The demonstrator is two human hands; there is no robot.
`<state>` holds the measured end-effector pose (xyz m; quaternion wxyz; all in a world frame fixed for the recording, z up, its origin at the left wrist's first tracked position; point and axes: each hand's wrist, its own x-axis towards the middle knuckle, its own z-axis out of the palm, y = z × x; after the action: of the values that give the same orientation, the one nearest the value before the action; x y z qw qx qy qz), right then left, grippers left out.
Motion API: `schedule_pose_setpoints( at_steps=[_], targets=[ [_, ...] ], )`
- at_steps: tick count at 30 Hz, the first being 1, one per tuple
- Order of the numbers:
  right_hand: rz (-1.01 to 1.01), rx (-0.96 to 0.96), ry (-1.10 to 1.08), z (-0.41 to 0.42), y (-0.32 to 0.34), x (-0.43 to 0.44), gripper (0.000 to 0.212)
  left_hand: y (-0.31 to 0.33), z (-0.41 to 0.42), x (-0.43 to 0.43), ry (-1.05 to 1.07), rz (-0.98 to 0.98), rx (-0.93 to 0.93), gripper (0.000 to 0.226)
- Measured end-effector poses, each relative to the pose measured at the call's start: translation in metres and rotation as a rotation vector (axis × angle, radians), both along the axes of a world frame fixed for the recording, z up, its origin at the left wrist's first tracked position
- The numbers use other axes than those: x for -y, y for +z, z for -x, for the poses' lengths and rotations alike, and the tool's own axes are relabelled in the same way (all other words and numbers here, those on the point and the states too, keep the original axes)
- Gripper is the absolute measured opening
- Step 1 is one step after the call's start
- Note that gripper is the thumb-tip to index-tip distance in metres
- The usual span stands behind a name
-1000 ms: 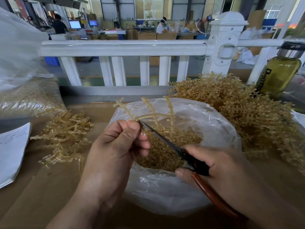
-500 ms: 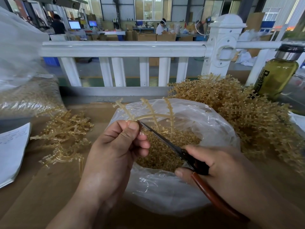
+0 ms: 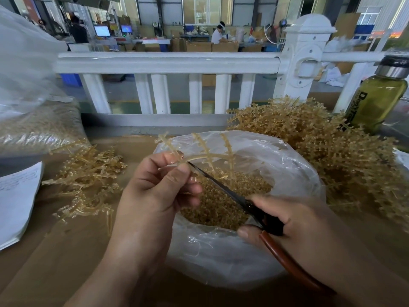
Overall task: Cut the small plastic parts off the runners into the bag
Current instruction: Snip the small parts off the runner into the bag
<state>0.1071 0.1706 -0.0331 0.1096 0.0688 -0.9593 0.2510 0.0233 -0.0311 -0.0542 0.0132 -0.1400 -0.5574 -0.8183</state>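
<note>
Clear plastic bag [image 3: 305, 178] stands open on worktop [image 3: 55, 258], part-filled with small amber parts [image 3: 221, 207]. Left grip [image 3: 155, 193] pinches a branched, translucent runner [image 3: 207, 152] over the bag mouth. Right grip [image 3: 303, 224] is clenched round red-handled snips [image 3: 269, 221], blade tip at the runner beside the left thumb. Bristly heap of runners [image 3: 332, 156] right of bag, smaller pile [image 3: 88, 176] left. Olive bottle [image 3: 378, 103] far right.

Before us on the table [image 3: 55, 262] stands the bag [image 3: 221, 258], with cut parts [image 3: 221, 202] in it. A big runner pile [image 3: 332, 147] lies right of it and a small pile [image 3: 88, 180] left; behind them we see the railing [image 3: 166, 62].
</note>
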Motion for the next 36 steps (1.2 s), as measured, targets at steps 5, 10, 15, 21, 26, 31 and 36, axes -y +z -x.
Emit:
schedule_pose_setpoints(
  at_steps=[5, 10, 15, 21, 26, 31, 36],
  targets=[
    [-0.051, -0.018, -0.005, 0.001, -0.002, 0.000, 0.058, -0.001, -0.004, -0.002, 0.158, 0.159, -0.087, 0.019],
    [-0.080, 0.014, 0.012, -0.001, -0.001, -0.003, 0.045, -0.001, -0.004, -0.001, 0.204, 0.207, -0.049, 0.024],
    [-0.007, 0.056, 0.096, -0.001, 0.004, -0.006, 0.041, 0.002, 0.002, 0.003, 0.113, -0.016, 0.063, 0.018],
    [0.062, 0.041, 0.072, -0.003, 0.003, 0.001, 0.046, -0.002, 0.004, 0.001, 0.041, -0.028, 0.036, 0.018],
    [0.015, 0.029, 0.003, -0.002, -0.001, 0.003, 0.059, -0.004, 0.006, -0.002, -0.026, -0.106, 0.088, 0.023],
    [-0.013, 0.039, -0.007, -0.003, 0.000, 0.005, 0.059, -0.006, 0.008, -0.002, -0.080, -0.171, 0.136, 0.017],
    [-0.034, 0.062, -0.012, -0.003, 0.002, 0.007, 0.057, -0.008, 0.007, -0.005, -0.020, -0.122, 0.088, 0.017]
  ],
)
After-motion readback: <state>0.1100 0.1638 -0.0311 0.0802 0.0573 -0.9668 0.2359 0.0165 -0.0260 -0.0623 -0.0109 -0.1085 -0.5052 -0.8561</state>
